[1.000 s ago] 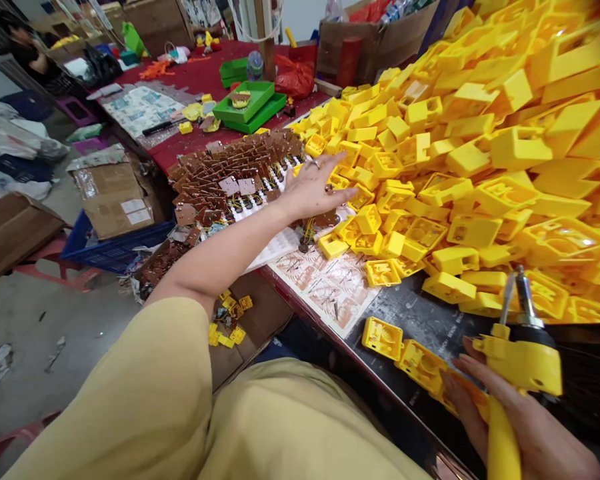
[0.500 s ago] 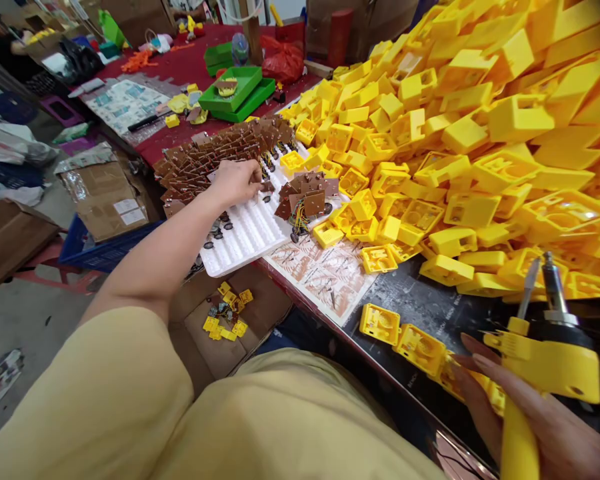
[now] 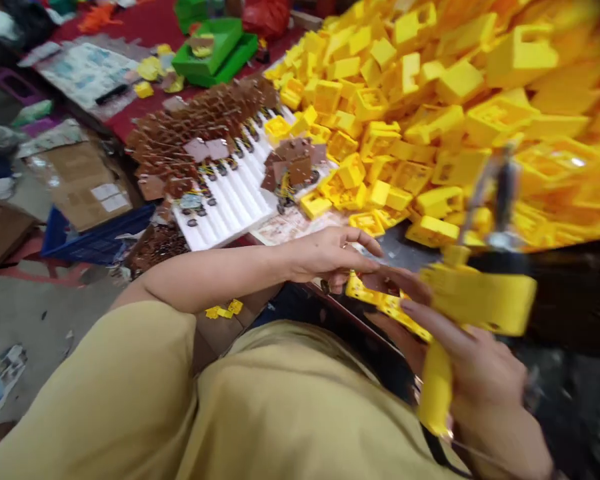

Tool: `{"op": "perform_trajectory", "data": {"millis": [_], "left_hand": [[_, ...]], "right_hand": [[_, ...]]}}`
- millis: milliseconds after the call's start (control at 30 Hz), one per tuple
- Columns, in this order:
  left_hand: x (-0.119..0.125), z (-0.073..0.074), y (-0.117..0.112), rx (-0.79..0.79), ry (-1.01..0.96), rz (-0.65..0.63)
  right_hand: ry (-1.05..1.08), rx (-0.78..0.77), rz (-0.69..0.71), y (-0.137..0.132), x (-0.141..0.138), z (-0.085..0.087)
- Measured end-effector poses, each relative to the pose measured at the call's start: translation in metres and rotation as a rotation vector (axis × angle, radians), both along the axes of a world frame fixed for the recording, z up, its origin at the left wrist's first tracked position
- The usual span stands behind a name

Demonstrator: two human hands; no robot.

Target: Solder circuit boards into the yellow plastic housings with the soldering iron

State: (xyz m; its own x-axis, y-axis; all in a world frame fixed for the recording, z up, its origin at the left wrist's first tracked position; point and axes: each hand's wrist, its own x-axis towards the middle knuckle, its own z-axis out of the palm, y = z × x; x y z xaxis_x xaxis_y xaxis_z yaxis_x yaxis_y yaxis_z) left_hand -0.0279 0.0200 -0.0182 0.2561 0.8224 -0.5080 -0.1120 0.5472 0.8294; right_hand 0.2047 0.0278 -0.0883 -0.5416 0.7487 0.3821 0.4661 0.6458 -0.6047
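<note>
- Far left, one blue crate holds one cardboard box.
- Two stacked green trays carry a yellow piece.
- The white foam tray bears brown boards, too many to count.
- Near, a carton shows about three yellow pieces.
- The left grip is partly curled beside one brown board at the casing row; whether it pinches the board, I cannot tell.
- The right grip holds one yellow tool.
- Far right, uncounted yellow casings are heaped.
</note>
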Motion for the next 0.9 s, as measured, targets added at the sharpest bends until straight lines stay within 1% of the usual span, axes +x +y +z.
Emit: {"op": "perform_trajectory", "data": {"millis": [67,100,133,200,267,333,400,433,500,567,633,667,733,800,833,867,900], "left_hand": [[0.012,-0.012,-0.001,-0.158,-0.177,0.004],[0.012,-0.016,-0.002,-0.2,-0.231,0.017],[0.011,-0.018,-0.003,-0.206,-0.259,0.033],[0.007,-0.02,-0.007,-0.111,-0.231,0.047],[0.006,-0.02,-0.012,0.054,-0.101,0.017],[0.011,-0.019,-0.016,0.206,0.054,-0.011],[0.02,-0.02,-0.017,0.32,0.155,0.033],[0.024,-0.021,-0.016,0.347,0.163,0.075],[0.033,-0.025,-0.012,0.341,0.069,0.165],[0.041,-0.028,-0.009,0.279,-0.12,0.231],[0.046,-0.03,-0.007,0.222,-0.274,0.255],[0.048,-0.031,-0.007,0.199,-0.311,0.254],[0.048,-0.03,-0.008,0.174,-0.332,0.275],[0.042,-0.029,-0.008,0.169,-0.311,0.302],[0.035,-0.028,-0.007,0.174,-0.275,0.291],[0.028,-0.027,-0.006,0.191,-0.21,0.254],[0.018,-0.025,-0.005,0.219,-0.11,0.189]], "right_hand": [[0.012,0.052,-0.084,-0.003,-0.003,0.007],[0.036,0.087,-0.118,-0.003,-0.004,0.01],[0.094,0.122,-0.136,-0.003,-0.004,0.014],[0.237,0.121,-0.116,-0.003,-0.004,0.021],[0.346,0.056,-0.083,-0.005,-0.004,0.026],[0.381,-0.027,-0.083,-0.008,-0.005,0.028],[0.401,-0.081,-0.091,-0.011,-0.006,0.028],[0.416,-0.105,-0.087,-0.013,-0.007,0.028],[0.447,-0.126,-0.077,-0.016,-0.01,0.027],[0.465,-0.132,-0.063,-0.017,-0.013,0.026],[0.474,-0.138,-0.053,-0.018,-0.017,0.027],[0.473,-0.131,-0.051,-0.018,-0.019,0.027],[0.462,-0.088,-0.042,-0.018,-0.022,0.027],[0.436,-0.024,-0.022,-0.017,-0.021,0.027],[0.403,0.008,-0.016,-0.016,-0.019,0.027],[0.357,0.035,-0.014,-0.014,-0.017,0.026],[0.297,0.058,-0.015,-0.01,-0.013,0.025]]}}
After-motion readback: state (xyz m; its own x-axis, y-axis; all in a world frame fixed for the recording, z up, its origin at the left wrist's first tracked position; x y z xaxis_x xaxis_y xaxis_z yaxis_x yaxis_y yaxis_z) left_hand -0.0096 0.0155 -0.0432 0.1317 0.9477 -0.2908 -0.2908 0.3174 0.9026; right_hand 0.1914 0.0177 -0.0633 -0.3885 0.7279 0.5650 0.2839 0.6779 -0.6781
